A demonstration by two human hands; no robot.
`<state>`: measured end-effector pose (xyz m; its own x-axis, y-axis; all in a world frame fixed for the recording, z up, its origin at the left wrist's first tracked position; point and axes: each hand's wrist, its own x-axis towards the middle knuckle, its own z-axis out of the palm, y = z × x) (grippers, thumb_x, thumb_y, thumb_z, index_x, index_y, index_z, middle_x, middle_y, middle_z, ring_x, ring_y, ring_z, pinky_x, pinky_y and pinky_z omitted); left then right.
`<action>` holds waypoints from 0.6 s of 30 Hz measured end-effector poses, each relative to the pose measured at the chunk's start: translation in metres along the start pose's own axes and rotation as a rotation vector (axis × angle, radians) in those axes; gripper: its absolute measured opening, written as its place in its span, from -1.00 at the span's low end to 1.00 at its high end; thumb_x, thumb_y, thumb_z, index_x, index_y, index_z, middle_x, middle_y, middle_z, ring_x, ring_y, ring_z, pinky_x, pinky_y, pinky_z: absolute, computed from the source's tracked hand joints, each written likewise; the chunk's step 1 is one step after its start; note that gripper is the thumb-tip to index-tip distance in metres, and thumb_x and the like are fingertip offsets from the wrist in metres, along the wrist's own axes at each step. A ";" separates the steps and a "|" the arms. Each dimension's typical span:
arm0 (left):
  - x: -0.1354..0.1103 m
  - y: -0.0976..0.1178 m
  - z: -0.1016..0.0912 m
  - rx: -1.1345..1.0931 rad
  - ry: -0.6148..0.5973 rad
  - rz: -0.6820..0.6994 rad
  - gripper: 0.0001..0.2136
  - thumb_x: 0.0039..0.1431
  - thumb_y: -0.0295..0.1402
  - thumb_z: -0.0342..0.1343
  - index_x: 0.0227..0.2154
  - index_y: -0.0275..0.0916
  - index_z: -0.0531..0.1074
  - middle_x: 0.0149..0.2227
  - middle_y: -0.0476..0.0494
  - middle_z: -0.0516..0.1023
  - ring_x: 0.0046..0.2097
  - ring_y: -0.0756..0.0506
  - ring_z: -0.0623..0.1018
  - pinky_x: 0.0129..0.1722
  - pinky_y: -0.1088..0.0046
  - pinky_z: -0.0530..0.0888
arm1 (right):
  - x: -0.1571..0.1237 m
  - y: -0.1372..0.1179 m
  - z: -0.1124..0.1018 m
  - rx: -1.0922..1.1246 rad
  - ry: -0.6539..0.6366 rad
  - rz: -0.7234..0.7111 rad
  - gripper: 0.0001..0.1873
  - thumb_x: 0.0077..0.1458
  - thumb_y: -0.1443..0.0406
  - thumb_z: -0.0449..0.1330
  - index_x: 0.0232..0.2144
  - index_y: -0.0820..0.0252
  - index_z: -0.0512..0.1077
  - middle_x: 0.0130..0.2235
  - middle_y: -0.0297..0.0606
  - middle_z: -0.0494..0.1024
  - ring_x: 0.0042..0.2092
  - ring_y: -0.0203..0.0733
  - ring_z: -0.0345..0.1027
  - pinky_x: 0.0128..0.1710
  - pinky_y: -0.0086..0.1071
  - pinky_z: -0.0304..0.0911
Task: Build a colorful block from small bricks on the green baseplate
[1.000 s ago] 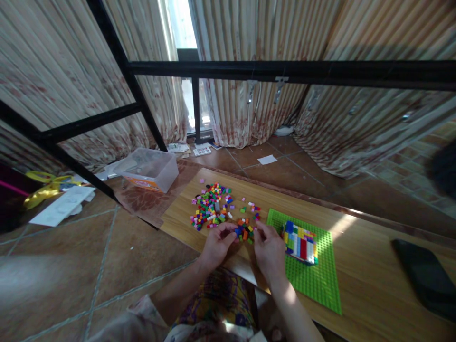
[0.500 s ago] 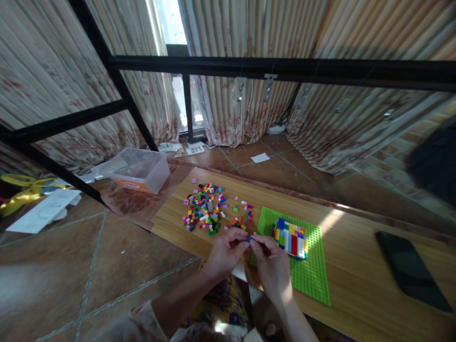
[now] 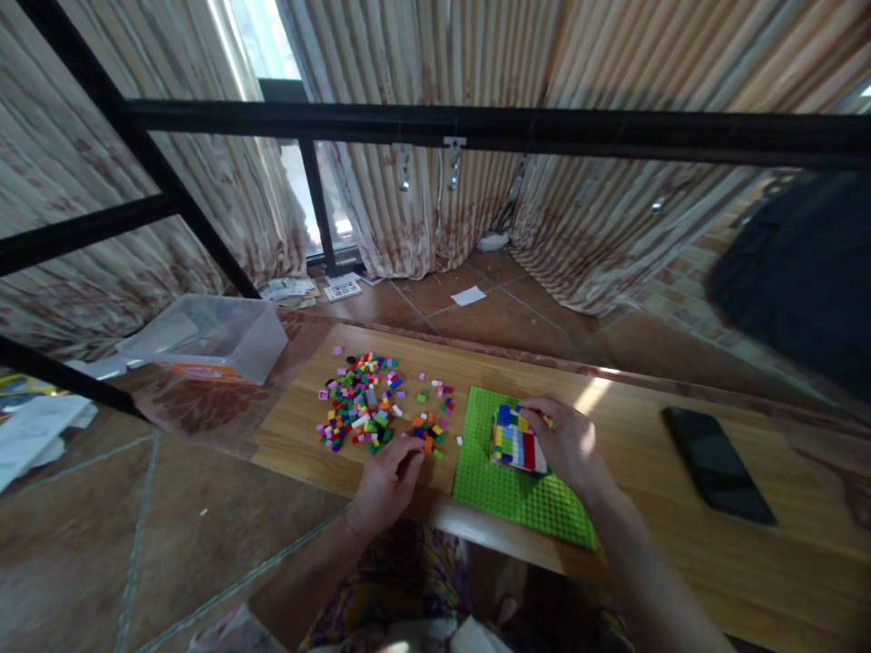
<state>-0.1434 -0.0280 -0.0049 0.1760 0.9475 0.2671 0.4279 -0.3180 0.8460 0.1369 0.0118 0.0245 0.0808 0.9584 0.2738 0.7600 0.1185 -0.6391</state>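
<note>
A green studded baseplate point(image 3: 517, 494) lies on a low wooden board point(image 3: 632, 535). On it stands a small multicoloured brick block point(image 3: 512, 442). My right hand point(image 3: 566, 442) rests against the block's right side, fingers curled at its top far corner, pinching a small piece I cannot make out. My left hand point(image 3: 387, 478) lies on the board just below a little cluster of loose bricks point(image 3: 427, 433), fingers curled and touching them. A bigger pile of small coloured bricks point(image 3: 357, 399) is spread to the left.
A black phone point(image 3: 718, 463) lies on the board at the right. A clear plastic tub point(image 3: 210, 336) stands on the tiled floor at left. Black metal bars point(image 3: 476, 127) cross in front of striped curtains. Papers lie on the floor.
My hands were together in front of me over a small piece. My right hand has gone to the brick block on the baseplate; my left has dropped to the loose bricks. The camera swung right.
</note>
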 end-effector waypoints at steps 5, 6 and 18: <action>0.001 -0.001 0.001 0.021 0.000 0.006 -0.88 0.19 -0.38 0.05 -0.28 -0.14 0.49 -0.25 -0.10 0.58 -0.17 -0.09 0.54 -0.02 0.37 0.41 | 0.003 0.004 0.006 0.000 -0.027 -0.032 -0.73 0.12 0.17 0.07 -0.38 0.07 0.55 -0.26 -0.29 0.56 -0.19 -0.16 0.42 -0.11 -0.25 0.29; 0.001 -0.001 0.001 0.026 0.000 0.009 -0.88 0.19 -0.38 0.05 -0.28 -0.14 0.49 -0.25 -0.10 0.58 -0.17 -0.09 0.54 -0.03 0.37 0.41 | 0.004 0.005 0.006 0.007 -0.033 -0.034 -0.74 0.11 0.17 0.07 -0.38 0.06 0.56 -0.27 -0.29 0.56 -0.20 -0.16 0.42 -0.11 -0.25 0.29; 0.001 -0.004 0.002 0.083 -0.038 0.035 -0.86 0.22 -0.39 0.00 -0.26 -0.17 0.46 -0.25 -0.13 0.55 -0.16 -0.09 0.53 -0.12 0.41 0.43 | 0.012 0.017 0.008 0.178 -0.145 0.065 -0.78 0.05 0.16 0.15 -0.40 0.06 0.58 -0.32 -0.34 0.59 -0.27 -0.19 0.44 -0.19 -0.30 0.30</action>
<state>-0.1431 -0.0257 -0.0088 0.2250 0.9343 0.2764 0.4930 -0.3538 0.7948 0.1452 0.0270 0.0110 0.0226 0.9912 0.1304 0.6291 0.0872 -0.7724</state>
